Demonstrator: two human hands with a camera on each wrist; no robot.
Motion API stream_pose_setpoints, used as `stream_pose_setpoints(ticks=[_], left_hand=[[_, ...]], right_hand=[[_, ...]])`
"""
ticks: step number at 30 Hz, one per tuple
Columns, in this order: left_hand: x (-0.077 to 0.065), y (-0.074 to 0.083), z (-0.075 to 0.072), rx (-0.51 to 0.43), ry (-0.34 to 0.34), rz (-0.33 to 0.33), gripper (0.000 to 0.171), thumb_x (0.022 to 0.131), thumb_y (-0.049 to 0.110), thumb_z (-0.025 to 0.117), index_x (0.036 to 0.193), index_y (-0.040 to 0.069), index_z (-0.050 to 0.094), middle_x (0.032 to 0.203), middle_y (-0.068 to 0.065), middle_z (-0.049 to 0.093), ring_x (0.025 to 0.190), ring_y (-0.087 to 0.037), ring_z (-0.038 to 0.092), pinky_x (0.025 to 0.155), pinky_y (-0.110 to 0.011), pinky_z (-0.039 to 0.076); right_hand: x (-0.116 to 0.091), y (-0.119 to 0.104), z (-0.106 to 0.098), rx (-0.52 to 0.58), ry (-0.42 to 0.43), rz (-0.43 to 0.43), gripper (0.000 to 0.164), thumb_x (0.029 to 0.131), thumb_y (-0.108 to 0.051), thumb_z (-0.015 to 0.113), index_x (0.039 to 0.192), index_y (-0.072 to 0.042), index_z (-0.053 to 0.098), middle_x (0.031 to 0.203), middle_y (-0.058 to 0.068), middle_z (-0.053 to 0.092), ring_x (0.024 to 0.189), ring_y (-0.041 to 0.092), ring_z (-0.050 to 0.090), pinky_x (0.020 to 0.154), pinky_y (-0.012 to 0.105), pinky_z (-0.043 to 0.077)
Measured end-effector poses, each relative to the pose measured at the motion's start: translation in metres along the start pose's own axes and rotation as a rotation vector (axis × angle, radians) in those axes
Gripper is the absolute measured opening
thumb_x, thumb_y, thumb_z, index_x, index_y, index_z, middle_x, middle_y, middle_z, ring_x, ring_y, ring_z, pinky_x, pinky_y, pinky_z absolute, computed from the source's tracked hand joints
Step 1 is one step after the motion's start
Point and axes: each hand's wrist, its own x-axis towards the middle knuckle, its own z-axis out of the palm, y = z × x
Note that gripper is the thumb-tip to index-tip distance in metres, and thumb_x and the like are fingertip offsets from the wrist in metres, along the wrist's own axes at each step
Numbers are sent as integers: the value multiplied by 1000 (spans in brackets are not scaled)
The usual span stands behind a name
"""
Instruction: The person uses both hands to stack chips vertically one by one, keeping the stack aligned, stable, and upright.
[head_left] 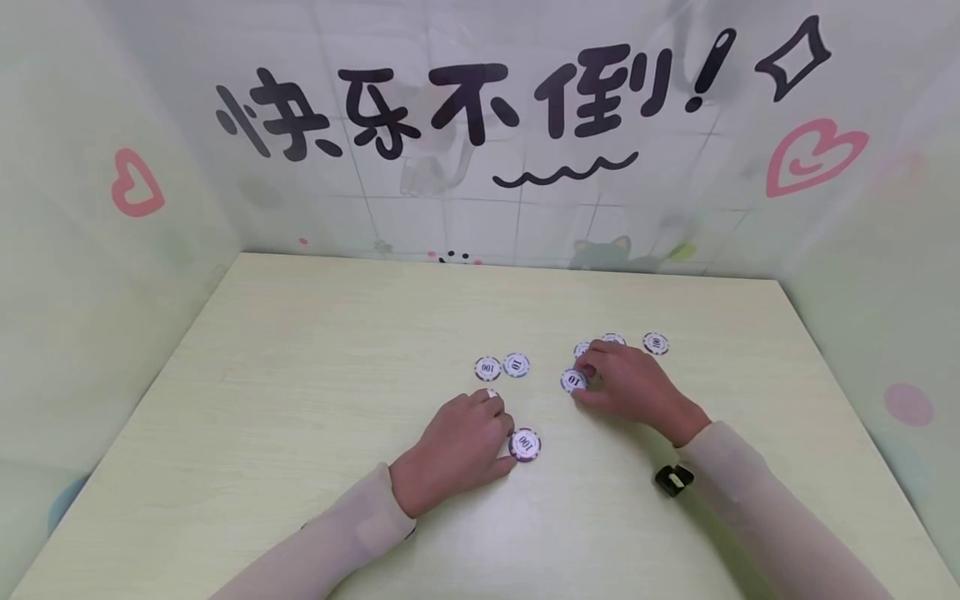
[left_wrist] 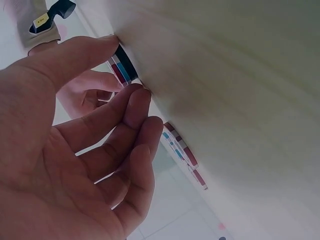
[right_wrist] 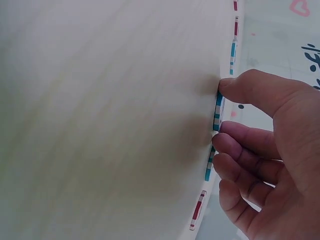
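Observation:
My left hand [head_left: 461,446] pinches a poker chip marked 100 [head_left: 525,445] by its edge, between thumb and forefinger. In the left wrist view the other fingers curl loosely beside that chip [left_wrist: 128,65]. Farther right, my right hand [head_left: 630,379] pinches a poker chip marked 10 [head_left: 573,381], whose blue-and-white edge [right_wrist: 218,111] stands between thumb and fingers in the right wrist view. Two more chips, one [head_left: 581,350] and another [head_left: 613,339], are partly hidden behind this hand. Past my left knuckles, a sliver of another white chip [head_left: 492,392] shows.
Beyond the left hand lie a chip marked 100 [head_left: 487,368] and a chip marked 10 [head_left: 516,364], side by side. One more 100 chip [head_left: 656,343] lies at the far right. The pale wooden table [head_left: 337,350] meets printed curtains [head_left: 480,217] at its back and sides.

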Motion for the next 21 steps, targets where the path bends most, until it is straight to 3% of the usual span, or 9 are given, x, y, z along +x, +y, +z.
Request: stream_pose_setpoints(ticks=[21], left_hand=[[1, 0, -1, 7, -1, 5, 29, 81, 41, 73, 85, 13, 74, 85, 0, 65, 76, -17, 55, 60, -27, 42]], right_hand=[[-2, -2, -2, 16, 21, 9, 30, 77, -38, 76, 94, -14, 70, 86, -5, 61, 78, 12, 55, 67, 31, 49]])
